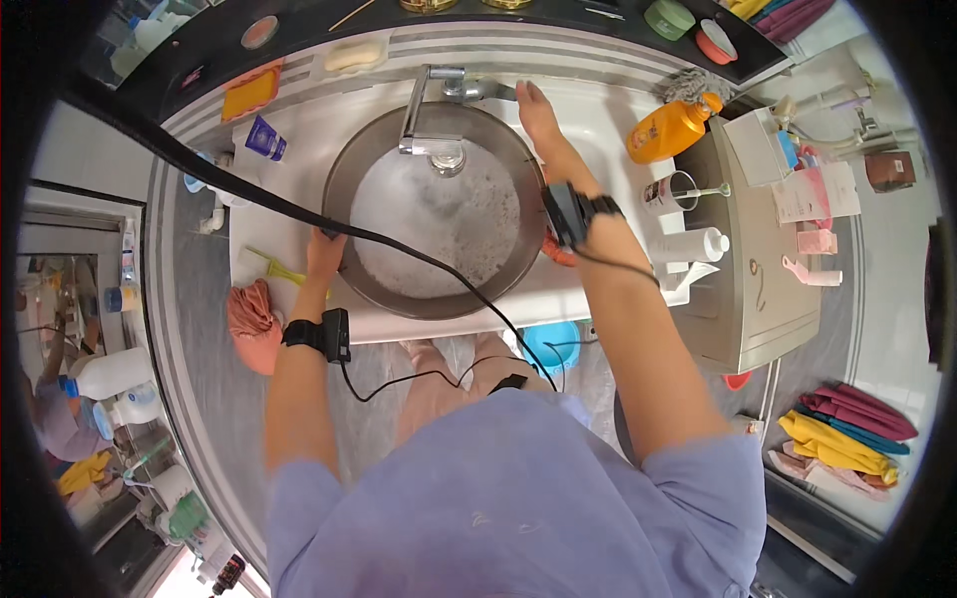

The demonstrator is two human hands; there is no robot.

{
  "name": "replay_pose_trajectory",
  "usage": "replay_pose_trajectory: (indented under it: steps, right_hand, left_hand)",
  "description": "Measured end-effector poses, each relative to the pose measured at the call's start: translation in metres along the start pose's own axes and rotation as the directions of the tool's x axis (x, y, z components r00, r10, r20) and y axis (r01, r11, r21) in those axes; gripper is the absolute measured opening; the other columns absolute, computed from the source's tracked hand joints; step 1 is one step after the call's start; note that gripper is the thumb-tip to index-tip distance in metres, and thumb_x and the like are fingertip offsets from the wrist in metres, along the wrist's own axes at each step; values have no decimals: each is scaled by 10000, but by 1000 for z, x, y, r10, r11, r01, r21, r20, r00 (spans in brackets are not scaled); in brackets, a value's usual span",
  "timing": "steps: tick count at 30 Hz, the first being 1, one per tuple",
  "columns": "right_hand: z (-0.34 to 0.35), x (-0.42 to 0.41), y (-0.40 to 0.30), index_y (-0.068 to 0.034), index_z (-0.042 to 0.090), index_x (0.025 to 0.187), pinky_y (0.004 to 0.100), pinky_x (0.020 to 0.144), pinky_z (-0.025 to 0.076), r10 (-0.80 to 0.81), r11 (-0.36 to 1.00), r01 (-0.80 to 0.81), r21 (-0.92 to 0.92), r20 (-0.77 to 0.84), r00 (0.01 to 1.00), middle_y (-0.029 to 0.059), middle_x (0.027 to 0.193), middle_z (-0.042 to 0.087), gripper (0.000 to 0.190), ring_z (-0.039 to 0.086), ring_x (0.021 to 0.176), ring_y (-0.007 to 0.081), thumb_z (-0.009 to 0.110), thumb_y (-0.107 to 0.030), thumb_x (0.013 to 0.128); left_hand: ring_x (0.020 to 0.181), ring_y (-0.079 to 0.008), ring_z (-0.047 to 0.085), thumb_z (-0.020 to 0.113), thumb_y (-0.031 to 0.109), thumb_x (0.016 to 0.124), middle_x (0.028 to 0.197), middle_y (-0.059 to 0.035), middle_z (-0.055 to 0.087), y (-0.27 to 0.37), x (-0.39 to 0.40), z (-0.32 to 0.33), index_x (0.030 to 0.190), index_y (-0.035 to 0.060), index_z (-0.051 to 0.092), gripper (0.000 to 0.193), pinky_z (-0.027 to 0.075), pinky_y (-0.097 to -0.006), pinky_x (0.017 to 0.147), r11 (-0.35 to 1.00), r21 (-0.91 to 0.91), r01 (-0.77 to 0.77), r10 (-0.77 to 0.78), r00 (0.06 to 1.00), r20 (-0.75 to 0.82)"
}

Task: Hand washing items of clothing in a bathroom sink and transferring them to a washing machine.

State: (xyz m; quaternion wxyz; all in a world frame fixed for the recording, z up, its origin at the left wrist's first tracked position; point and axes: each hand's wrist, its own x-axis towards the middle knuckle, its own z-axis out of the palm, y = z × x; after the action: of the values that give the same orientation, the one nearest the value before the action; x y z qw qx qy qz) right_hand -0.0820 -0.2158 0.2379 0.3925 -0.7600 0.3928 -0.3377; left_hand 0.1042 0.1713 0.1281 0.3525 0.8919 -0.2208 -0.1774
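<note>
A large metal basin (334, 172) stands in the white sink (598, 112), with foamy, cloudy water (419, 224) inside. Above the water hangs the chrome faucet (430, 143), its spout head over the basin. My left hand (326, 258) grips the basin's left edge, its fingertips partly hidden. At the back, my right hand (537, 119) is stretched out against the end of the faucet lever (490, 90). Its fingers look extended, and nothing shows in its grasp. Behind my right wrist, something orange-red (557, 250) lies partly hidden beside the basin.
An orange pump bottle (665, 134), a glass (668, 193) and a white bottle (691, 245) stand at right. A purple tube (265, 139) lies left; a salmon cloth (251, 314) hangs over the front left corner. A black cable (389, 241) crosses the view. A blue bowl (552, 344) sits below.
</note>
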Motion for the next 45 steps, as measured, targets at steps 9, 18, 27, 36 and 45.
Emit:
replay_pose_trajectory:
  steps: [9, 18, 27, 36, 45]
  right_hand:
    - [-4, -36, 1, -43, 464, 1222, 358, 869, 423, -63, 975, 52, 214, 45, 997, 178, 1152, 547, 523, 531, 1059, 298, 599, -339, 813]
    - [-35, -188, 79, 18, 384, 1233, 361, 846, 429, -5, 945, -7, -328, -35, 999, 213, 1103, 549, 584, 538, 1003, 348, 625, -265, 783]
    - [-9, -178, 44, -44, 499, 1170, 363, 737, 452, 310, 949, -311, 42, 37, 950, 197, 885, 607, 464, 590, 818, 327, 561, -111, 716]
    - [34, -213, 32, 27, 526, 1104, 349, 796, 430, 399, 840, -463, 283, 258, 880, 206, 995, 601, 427, 576, 934, 327, 560, -108, 700]
    - [56, -231, -14, 4, 551, 1061, 398, 783, 436, 426, 815, -517, 263, 334, 841, 243, 941, 591, 377, 559, 917, 383, 534, -129, 709]
  left_hand:
    - [946, -421, 543, 638, 341, 739, 968, -265, 582, -2, 2, 16, 1089, -92, 442, 590, 435, -417, 826, 972, 226, -70, 78, 997, -28]
    - [842, -413, 573, 654, 305, 694, 852, -247, 590, 57, -23, -13, 1110, -46, 400, 600, 462, -440, 727, 991, 125, 48, -41, 998, -55]
    - [881, -370, 585, 637, 293, 625, 900, -266, 592, 76, -57, -74, 1026, -74, 503, 560, 450, -393, 758, 988, 112, 107, -92, 987, -132]
    - [698, -190, 507, 572, 135, 641, 799, -96, 546, 159, -105, -156, 924, -54, 508, 346, 409, -295, 643, 940, -183, 288, -311, 943, -116]
    - [702, -205, 509, 559, 123, 619, 802, -89, 528, 143, -124, -196, 889, -29, 505, 314, 404, -291, 632, 907, -263, 329, -378, 911, -164]
